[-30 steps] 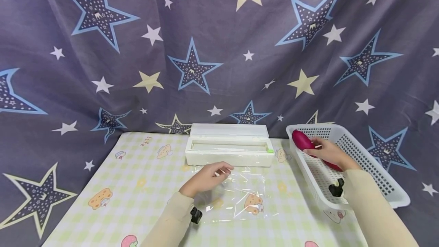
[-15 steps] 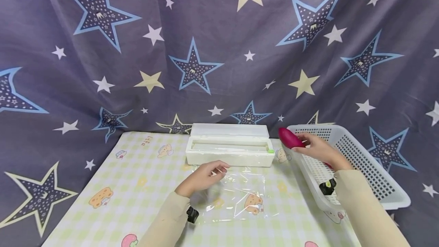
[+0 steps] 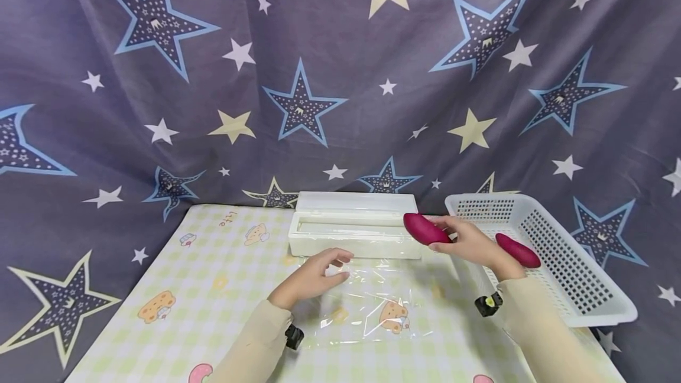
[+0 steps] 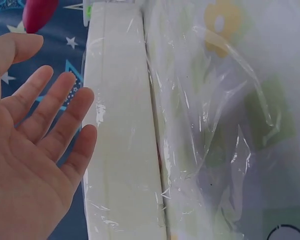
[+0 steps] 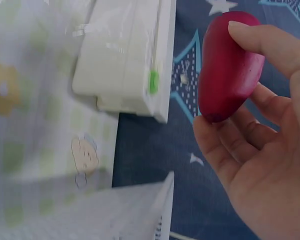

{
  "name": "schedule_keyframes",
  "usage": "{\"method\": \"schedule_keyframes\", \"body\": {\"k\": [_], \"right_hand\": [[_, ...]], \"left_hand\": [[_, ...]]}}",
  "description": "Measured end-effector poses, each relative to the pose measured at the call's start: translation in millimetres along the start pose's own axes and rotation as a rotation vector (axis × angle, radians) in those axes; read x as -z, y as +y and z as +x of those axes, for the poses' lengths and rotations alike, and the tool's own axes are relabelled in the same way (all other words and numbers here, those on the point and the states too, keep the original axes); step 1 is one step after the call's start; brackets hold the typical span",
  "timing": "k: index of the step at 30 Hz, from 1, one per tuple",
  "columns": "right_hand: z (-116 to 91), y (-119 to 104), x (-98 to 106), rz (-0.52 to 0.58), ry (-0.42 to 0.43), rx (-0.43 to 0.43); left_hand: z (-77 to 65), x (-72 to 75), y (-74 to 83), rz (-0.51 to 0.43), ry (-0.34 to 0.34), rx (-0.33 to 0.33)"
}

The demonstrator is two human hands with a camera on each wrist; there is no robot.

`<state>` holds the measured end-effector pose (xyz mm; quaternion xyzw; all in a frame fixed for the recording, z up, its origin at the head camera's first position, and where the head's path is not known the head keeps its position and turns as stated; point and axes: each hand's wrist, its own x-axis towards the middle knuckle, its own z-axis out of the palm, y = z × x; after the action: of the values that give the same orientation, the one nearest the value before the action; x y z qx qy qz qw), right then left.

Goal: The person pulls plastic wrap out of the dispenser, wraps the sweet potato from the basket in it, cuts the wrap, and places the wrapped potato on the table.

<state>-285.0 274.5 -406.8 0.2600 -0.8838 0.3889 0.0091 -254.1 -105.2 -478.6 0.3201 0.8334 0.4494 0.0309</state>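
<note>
My right hand (image 3: 470, 245) holds a red-purple sweet potato (image 3: 424, 229) above the table, between the basket and the white cling film box (image 3: 356, 246). In the right wrist view, thumb and fingertips grip the sweet potato (image 5: 229, 67) from opposite sides. My left hand (image 3: 315, 276) hovers over the clear cling film (image 3: 372, 312) in front of the box, its fingers loosely bent and holding nothing. The left wrist view shows that palm beside the box (image 4: 122, 125). The box's lid stands up at the back, and a green slider (image 5: 153, 81) sits at its right end.
A white perforated basket (image 3: 564, 253) stands on the right, with a second sweet potato (image 3: 518, 250) inside. A checked tablecloth (image 3: 213, 288) with cartoon prints covers the table. Behind it hangs a dark star-patterned curtain (image 3: 340, 34).
My right hand has lifted the sweet potato out of the basket and carried it left toward the cling film box. The second one now shows in the basket. My left hand has shifted slightly left.
</note>
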Motion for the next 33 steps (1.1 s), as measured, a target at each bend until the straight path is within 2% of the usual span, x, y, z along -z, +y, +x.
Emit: {"method": "schedule_keyframes", "body": {"k": [6,13,19,25,29,33], "right_hand": [[-2.7,-7.8,-20.4,0.053,-0.039,0.007],[-2.0,-12.1,-42.3,0.053,-0.083,0.076],[-2.3,-20.5,-56.2,0.011,-0.107,0.131],[-1.3,-29.4,-70.6,0.042,-0.160,0.170],[0.7,-36.2,-79.6,0.045,-0.180,0.212],[2.8,-41.5,-86.5,0.050,-0.210,0.218]], "left_hand": [[-1.2,-1.8,0.4,0.001,0.017,0.000],[-1.3,-5.5,-0.9,-0.022,0.032,-0.004],[-2.1,-6.4,2.5,-0.045,0.051,0.004],[-2.4,-8.6,8.5,-0.092,0.049,0.021],[-1.8,-11.0,10.9,-0.092,0.056,0.006],[-1.0,-12.0,13.5,-0.075,0.061,-0.017]]}}
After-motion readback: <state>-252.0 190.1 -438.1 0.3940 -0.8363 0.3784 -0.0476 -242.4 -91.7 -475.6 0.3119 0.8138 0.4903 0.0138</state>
